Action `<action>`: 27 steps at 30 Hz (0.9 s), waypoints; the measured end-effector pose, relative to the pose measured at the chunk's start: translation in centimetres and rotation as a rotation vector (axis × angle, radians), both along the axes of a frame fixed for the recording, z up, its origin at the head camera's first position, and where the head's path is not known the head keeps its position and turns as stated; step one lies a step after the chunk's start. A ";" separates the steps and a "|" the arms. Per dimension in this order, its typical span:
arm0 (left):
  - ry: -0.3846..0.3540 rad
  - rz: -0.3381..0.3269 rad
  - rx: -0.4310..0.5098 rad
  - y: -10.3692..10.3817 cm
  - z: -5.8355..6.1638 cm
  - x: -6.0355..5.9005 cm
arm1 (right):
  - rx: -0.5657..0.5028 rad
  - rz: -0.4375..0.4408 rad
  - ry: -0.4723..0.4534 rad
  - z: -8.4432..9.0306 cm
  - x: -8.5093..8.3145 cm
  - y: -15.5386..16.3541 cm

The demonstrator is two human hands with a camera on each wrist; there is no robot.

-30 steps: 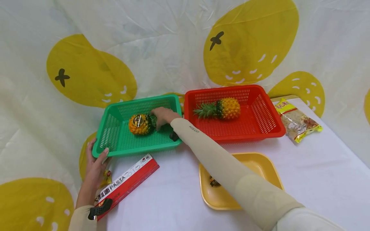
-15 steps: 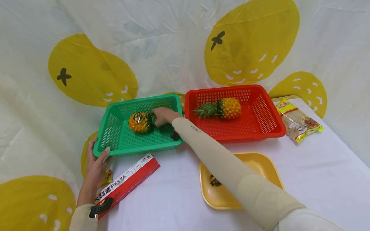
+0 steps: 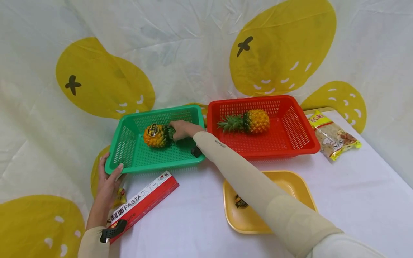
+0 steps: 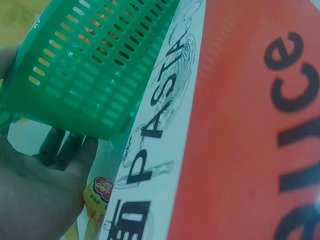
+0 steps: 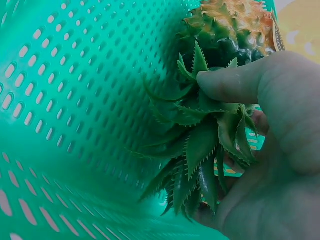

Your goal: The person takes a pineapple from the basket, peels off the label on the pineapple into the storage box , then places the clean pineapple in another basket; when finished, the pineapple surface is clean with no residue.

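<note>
A green plastic basket point(image 3: 129, 159) stands at the table's back left, with a small pineapple point(image 3: 155, 136) lying in it. My right hand point(image 3: 180, 129) reaches into the basket and grips the pineapple's leafy crown point(image 5: 200, 145), thumb over the leaves. My left hand point(image 3: 108, 181) holds the basket's near left corner, thumb on the rim; the left wrist view shows its fingers point(image 4: 60, 150) under the green basket point(image 4: 95, 65). A second pineapple point(image 3: 250, 122) lies in the red basket point(image 3: 300, 148) to the right.
A red pasta box point(image 3: 142, 200) lies in front of the green basket, close to my left forearm. A yellow tray point(image 3: 290, 186) sits under my right arm. A snack bag point(image 3: 332, 134) lies at the far right. A small candy wrapper point(image 4: 97, 192) sits by my left hand.
The pineapple in the green basket has turned slightly in my right hand's grip, so its label faces up more. The view shifted a little; both hands stay where they were.
</note>
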State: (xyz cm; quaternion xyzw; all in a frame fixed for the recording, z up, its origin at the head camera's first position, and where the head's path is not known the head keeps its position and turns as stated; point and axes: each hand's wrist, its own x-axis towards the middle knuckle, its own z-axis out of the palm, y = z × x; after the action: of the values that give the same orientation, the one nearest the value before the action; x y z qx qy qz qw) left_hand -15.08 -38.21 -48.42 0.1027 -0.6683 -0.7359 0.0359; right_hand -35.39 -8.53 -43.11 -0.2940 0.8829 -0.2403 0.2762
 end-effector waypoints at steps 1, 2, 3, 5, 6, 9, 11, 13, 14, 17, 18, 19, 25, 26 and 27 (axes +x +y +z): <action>0.000 0.001 -0.003 0.0 0.0 0.1 | -0.005 -0.003 -0.008 0.0 0.1 -0.1; 0.001 0.002 -0.007 -0.1 0.1 0.2 | -0.008 -0.006 -0.010 0.1 0.1 -0.1; 0.003 0.004 -0.010 -0.1 0.1 0.3 | -0.014 -0.013 -0.014 0.2 0.2 -0.2; 0.008 0.005 -0.014 -0.2 0.2 0.3 | -0.029 -0.024 -0.015 0.4 0.3 -0.3; 0.012 0.003 -0.017 -0.2 0.2 0.3 | -0.038 -0.029 -0.014 0.6 0.3 -0.3; 0.019 -0.009 -0.017 -0.2 0.1 0.1 | -0.055 -0.029 0.012 1.1 0.6 -0.2; 0.020 -0.016 -0.014 -0.2 0.0 0.1 | -0.049 -0.015 0.032 1.4 0.8 -0.1; 0.020 -0.023 -0.006 -0.1 -0.1 0.0 | -0.031 0.001 0.053 1.6 1.1 0.1; 0.020 -0.025 0.000 0.0 -0.2 -0.1 | -0.024 0.011 0.063 1.8 1.1 0.2; 0.014 -0.024 0.003 0.2 -0.3 -0.1 | -0.018 0.023 0.076 2.2 1.4 0.6; 0.012 -0.021 0.001 0.2 -0.3 -0.2 | -0.020 0.024 0.082 2.4 1.5 0.7; 0.008 -0.017 -0.005 0.3 -0.2 -0.1 | -0.023 0.026 0.089 2.5 1.6 0.7; 0.009 -0.010 -0.006 0.3 0.3 0.1 | -0.041 0.032 0.139 3.4 2.0 1.0; 0.014 -0.011 0.001 0.2 0.2 0.2 | -0.045 0.037 0.143 3.6 2.1 1.1; 0.011 -0.009 -0.001 0.1 0.3 0.3 | -0.050 0.044 0.147 3.8 2.3 1.2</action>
State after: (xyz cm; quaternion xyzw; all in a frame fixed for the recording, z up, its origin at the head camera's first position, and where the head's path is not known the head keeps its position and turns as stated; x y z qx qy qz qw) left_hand -14.76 -38.12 -48.13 0.0957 -0.6689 -0.7363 0.0360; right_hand -33.09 -7.36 -39.29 -0.3371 0.8878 -0.2339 0.2084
